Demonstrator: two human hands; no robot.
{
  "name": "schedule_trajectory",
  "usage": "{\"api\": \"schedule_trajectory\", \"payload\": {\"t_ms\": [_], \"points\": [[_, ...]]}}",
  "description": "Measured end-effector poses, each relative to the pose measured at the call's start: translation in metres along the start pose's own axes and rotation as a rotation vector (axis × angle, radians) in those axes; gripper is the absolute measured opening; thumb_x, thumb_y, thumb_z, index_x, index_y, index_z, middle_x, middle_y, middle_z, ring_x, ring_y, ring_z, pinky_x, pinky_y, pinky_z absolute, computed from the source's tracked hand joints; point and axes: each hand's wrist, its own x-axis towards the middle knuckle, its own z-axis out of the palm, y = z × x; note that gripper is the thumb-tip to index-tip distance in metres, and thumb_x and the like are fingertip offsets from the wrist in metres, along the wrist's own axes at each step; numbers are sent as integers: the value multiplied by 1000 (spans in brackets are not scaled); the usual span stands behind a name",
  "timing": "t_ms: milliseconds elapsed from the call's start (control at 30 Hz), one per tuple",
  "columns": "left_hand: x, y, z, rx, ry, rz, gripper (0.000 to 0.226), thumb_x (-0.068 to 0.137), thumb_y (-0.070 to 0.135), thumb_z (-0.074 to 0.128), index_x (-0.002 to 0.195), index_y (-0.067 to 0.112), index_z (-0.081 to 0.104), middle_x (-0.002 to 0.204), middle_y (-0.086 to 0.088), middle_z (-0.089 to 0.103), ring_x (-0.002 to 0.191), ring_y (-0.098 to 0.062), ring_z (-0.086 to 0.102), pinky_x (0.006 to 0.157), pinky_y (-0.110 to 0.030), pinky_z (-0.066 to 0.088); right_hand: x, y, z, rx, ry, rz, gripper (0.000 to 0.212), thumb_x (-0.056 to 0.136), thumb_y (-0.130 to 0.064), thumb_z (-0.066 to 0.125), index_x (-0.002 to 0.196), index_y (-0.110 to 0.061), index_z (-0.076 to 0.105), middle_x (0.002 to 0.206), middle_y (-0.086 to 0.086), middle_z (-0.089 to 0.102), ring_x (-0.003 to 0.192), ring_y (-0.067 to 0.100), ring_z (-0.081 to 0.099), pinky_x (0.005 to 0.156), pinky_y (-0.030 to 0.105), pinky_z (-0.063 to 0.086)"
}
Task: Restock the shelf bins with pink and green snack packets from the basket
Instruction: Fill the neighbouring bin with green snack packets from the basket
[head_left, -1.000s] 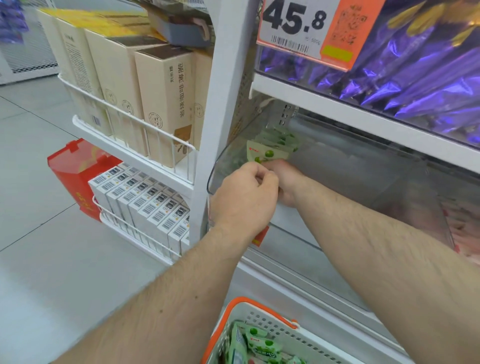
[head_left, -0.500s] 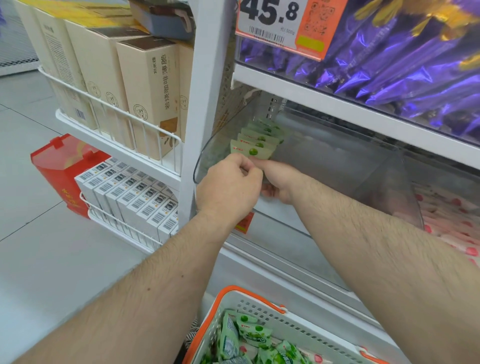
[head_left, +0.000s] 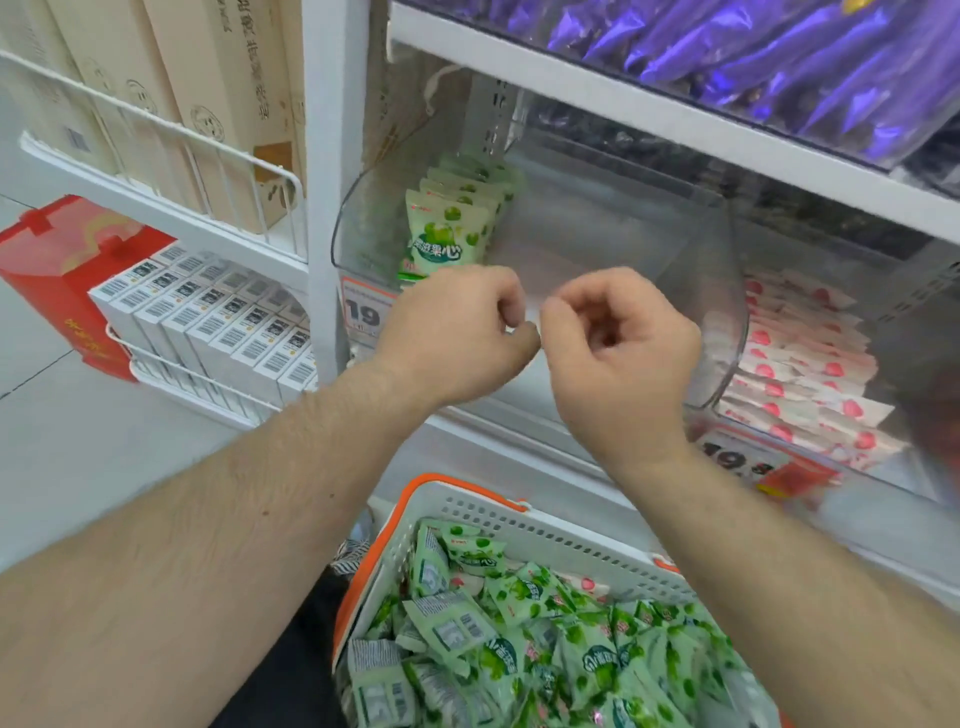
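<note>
The white shelf (head_left: 649, 111) fills the upper half of the view, from ten o'clock round to three. On its top level, at one o'clock, lie purple packets (head_left: 779, 57). Below them a clear bin (head_left: 696, 270) sits at centre; a row of green packets (head_left: 447, 228) stands upright against its left wall at twelve o'clock, and the rest of that bin is bare. Just beside it at three o'clock a second bin holds pink packets (head_left: 810, 364) lying flat in layers. The basket (head_left: 514, 525), white with an orange rim, sits at six o'clock below the shelf, heaped with loose green packets and a few pink ones among them. At nine o'clock, barcoded white boxes (head_left: 218, 322) stand in a wire rack, with a red box (head_left: 57, 265) beside them and tall beige cartons (head_left: 208, 93) above at eleven o'clock. The left hand (head_left: 457, 332) and right hand (head_left: 618, 343) hang in front of the clear bin, close together, fingers curled inward and grasping nothing, with the fingertips nearly touching.
</note>
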Motion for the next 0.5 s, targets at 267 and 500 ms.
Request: {"api": "schedule_trajectory", "payload": {"t_ms": [267,500], "points": [[-36,7,43,284,-1013,20,30,91,32,59,119,20,64,116,4,65,105,-17,60,94,-34,49,-157,115,-48,-519,-856,478,10,85,-26,59,85,-20,67,74,-6,63,72,16,59,68,31,51],[-29,2,65,324,-1128,-45,40,97,37,52,132,18,55,130,2,58,115,-19,55,101,-38,45,-215,177,-37,-861,-1175,1119,68,85,-61,53,131,-11,47,104,5,65,94,24,62,82,33,53]]}}
